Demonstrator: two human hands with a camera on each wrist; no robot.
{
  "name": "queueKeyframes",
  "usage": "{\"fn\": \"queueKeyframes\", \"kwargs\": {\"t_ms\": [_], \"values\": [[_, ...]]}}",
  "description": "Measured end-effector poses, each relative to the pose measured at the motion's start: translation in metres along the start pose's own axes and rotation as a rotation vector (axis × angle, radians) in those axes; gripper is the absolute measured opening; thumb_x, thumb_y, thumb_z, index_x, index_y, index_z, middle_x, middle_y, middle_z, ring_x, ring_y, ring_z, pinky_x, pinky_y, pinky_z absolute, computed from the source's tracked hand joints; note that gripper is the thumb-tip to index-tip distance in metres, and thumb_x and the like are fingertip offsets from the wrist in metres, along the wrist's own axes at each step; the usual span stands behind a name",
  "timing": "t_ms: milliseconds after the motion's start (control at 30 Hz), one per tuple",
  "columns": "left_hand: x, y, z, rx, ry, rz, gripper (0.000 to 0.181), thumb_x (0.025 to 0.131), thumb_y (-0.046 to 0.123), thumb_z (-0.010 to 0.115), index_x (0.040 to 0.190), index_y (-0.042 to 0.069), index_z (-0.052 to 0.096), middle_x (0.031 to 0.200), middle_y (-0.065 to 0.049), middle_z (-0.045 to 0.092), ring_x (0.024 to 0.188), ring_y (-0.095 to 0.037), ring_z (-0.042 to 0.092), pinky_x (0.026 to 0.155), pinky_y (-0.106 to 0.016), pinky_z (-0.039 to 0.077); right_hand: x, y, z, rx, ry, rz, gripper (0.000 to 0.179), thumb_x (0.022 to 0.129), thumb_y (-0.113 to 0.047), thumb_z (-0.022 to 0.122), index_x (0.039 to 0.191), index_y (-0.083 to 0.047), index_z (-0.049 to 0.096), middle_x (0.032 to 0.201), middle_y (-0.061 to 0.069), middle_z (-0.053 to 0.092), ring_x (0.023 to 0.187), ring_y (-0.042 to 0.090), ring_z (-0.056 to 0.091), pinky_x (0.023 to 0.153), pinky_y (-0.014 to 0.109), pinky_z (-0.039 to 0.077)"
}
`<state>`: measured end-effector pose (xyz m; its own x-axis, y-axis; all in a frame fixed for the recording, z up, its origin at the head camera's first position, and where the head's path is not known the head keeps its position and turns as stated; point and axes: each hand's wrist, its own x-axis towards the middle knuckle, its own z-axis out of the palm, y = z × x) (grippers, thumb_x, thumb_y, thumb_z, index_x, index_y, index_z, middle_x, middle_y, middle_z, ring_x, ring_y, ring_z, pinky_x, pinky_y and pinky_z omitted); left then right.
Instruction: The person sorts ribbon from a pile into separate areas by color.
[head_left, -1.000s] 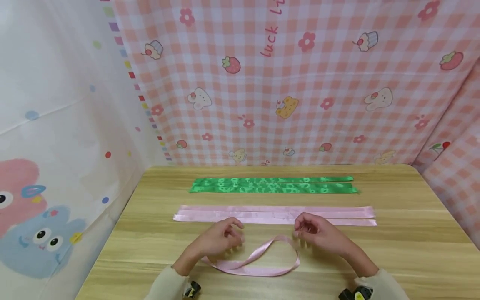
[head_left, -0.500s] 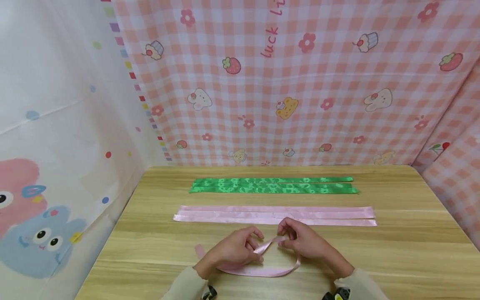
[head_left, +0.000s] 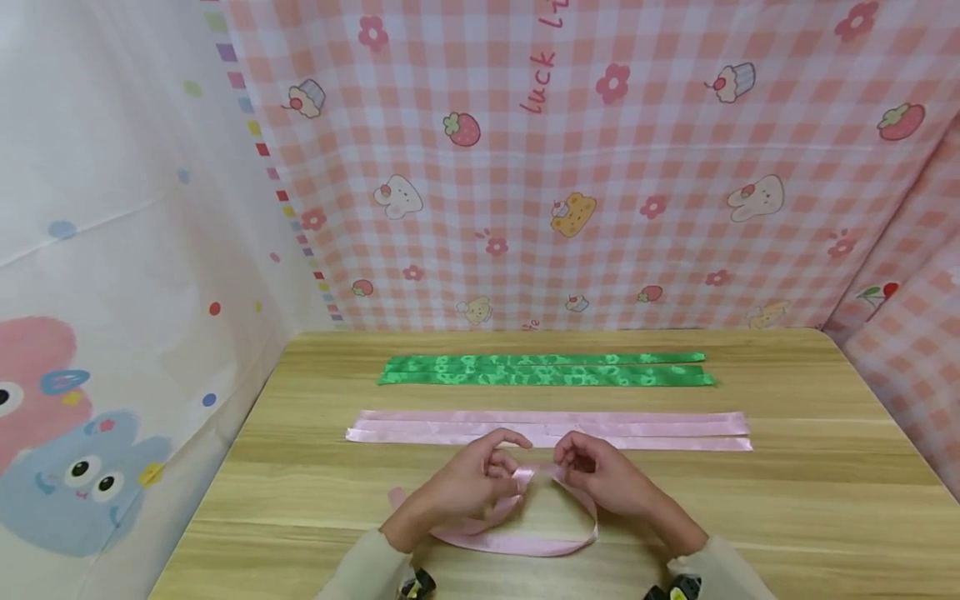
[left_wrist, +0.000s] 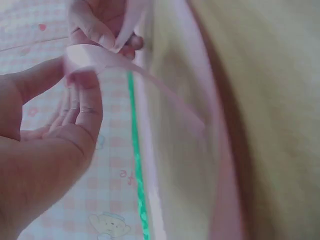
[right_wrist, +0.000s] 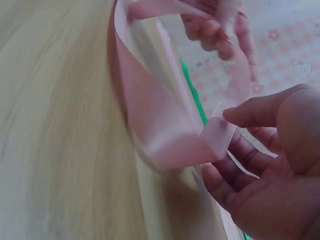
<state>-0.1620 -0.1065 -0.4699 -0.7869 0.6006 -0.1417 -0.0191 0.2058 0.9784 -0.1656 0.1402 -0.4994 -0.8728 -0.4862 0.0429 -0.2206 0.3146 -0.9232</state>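
Note:
A loose pink satin ribbon (head_left: 528, 546) curves in a loop on the near part of the table, its upper stretch raised between both hands. My left hand (head_left: 465, 482) pinches it between thumb and fingertips, the ribbon (left_wrist: 112, 59) passing over the fingers in the left wrist view. My right hand (head_left: 618, 482) pinches the ribbon between thumb and fingers a short way to the right. In the right wrist view the right thumb presses on the ribbon (right_wrist: 170, 145) close to a cut edge. The ribbon's other end (head_left: 397, 498) shows beside the left wrist.
Pink ribbon strips (head_left: 435, 427) lie flat side by side just beyond the hands. Farther back lie green patterned ribbon strips (head_left: 547, 372). The wooden table (head_left: 810, 500) meets a pink checked cloth (head_left: 660, 167) behind it, with a white printed cloth (head_left: 150, 292) at left.
Both hands have come closer together and taken hold of the loose pink ribbon, lifting its upper stretch. Earlier they hovered beside the loop. The flat strips have not moved.

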Motion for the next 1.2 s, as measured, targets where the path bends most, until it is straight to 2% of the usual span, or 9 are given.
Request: {"fn": "queueKeyframes", "kwargs": {"t_ms": [133, 233, 333, 467, 567, 767, 1000, 1100, 1200], "values": [[0.003, 0.007, -0.005, -0.055, -0.048, 0.086, 0.057, 0.091, -0.009, 0.059, 0.144, 0.009, 0.044, 0.103, -0.03, 0.065, 0.081, -0.02, 0.064, 0.071, -0.023, 0.053, 0.004, -0.005, 0.005, 0.158, -0.062, -0.039, 0.024, 0.093, 0.001, 0.061, 0.116, 0.003, 0.052, 0.103, 0.015, 0.064, 0.096, 0.023, 0.064, 0.084, 0.026, 0.054], [0.003, 0.014, -0.007, -0.063, -0.077, 0.111, 0.054, 0.096, -0.005, 0.056, 0.145, 0.012, 0.043, 0.105, -0.035, 0.063, 0.078, -0.023, 0.061, 0.06, -0.031, 0.052, 0.007, -0.01, 0.007, 0.28, -0.117, -0.05, 0.036, 0.095, -0.001, 0.06, 0.126, 0.008, 0.044, 0.109, 0.015, 0.067, 0.101, 0.025, 0.066, 0.087, 0.029, 0.055], [0.0, 0.02, -0.011, -0.059, -0.067, 0.111, 0.047, 0.098, -0.001, 0.055, 0.142, 0.015, 0.046, 0.098, -0.029, 0.065, 0.074, -0.023, 0.058, 0.054, -0.035, 0.051, 0.007, -0.016, 0.005, 0.4, -0.164, -0.057, 0.037, 0.096, -0.003, 0.06, 0.125, 0.01, 0.041, 0.108, 0.011, 0.071, 0.101, 0.02, 0.068, 0.089, 0.029, 0.055], [-0.006, 0.027, -0.018, -0.039, -0.04, 0.111, 0.044, 0.099, 0.0, 0.053, 0.139, 0.018, 0.048, 0.092, -0.014, 0.067, 0.067, -0.016, 0.054, 0.057, -0.027, 0.047, 0.006, -0.025, -0.003, 0.496, -0.211, -0.115, 0.031, 0.096, 0.001, 0.06, 0.12, 0.01, 0.042, 0.097, 0.005, 0.072, 0.09, 0.01, 0.065, 0.084, 0.023, 0.053], [-0.011, 0.032, -0.024, 0.007, -0.027, 0.142, 0.045, 0.098, 0.0, 0.054, 0.139, 0.015, 0.048, 0.092, -0.012, 0.069, 0.068, -0.012, 0.051, 0.06, -0.022, 0.041, 0.004, -0.033, -0.011, 0.509, -0.226, -0.172, 0.026, 0.096, 0.002, 0.058, 0.119, 0.004, 0.046, 0.092, 0.001, 0.069, 0.084, 0.008, 0.061, 0.078, 0.021, 0.051], [-0.02, 0.044, -0.032, 0.033, -0.014, 0.208, 0.043, 0.097, 0.002, 0.058, 0.139, 0.01, 0.049, 0.096, -0.016, 0.07, 0.088, -0.015, 0.063, 0.078, -0.024, 0.047, 0.002, -0.048, -0.023, 0.492, -0.232, -0.271, 0.022, 0.097, 0.005, 0.054, 0.116, -0.005, 0.053, 0.091, -0.002, 0.063, 0.079, 0.006, 0.057, 0.069, 0.021, 0.049], [-0.028, 0.054, -0.041, -0.008, 0.034, 0.232, 0.041, 0.097, 0.002, 0.059, 0.137, 0.007, 0.05, 0.094, -0.009, 0.07, 0.09, -0.013, 0.063, 0.086, -0.027, 0.049, 0.0, -0.054, -0.03, 0.465, -0.179, -0.279, 0.016, 0.097, 0.006, 0.053, 0.111, -0.001, 0.052, 0.089, 0.0, 0.059, 0.083, 0.009, 0.06, 0.076, 0.026, 0.054], [-0.028, 0.057, -0.041, -0.015, 0.017, 0.231, 0.042, 0.097, 0.003, 0.06, 0.137, 0.008, 0.05, 0.095, -0.006, 0.071, 0.091, -0.013, 0.063, 0.087, -0.027, 0.05, 0.002, -0.057, -0.025, 0.449, -0.17, -0.272, 0.017, 0.098, 0.004, 0.053, 0.114, 0.005, 0.049, 0.099, 0.007, 0.06, 0.093, 0.013, 0.061, 0.084, 0.028, 0.054], [-0.026, 0.059, -0.038, -0.008, -0.033, 0.236, 0.045, 0.097, 0.005, 0.061, 0.14, 0.007, 0.048, 0.098, -0.007, 0.072, 0.089, -0.013, 0.064, 0.083, -0.026, 0.05, 0.006, -0.061, -0.014, 0.414, -0.193, -0.243, 0.024, 0.099, 0.0, 0.054, 0.122, 0.006, 0.047, 0.115, 0.013, 0.059, 0.108, 0.017, 0.059, 0.092, 0.029, 0.052]]}}
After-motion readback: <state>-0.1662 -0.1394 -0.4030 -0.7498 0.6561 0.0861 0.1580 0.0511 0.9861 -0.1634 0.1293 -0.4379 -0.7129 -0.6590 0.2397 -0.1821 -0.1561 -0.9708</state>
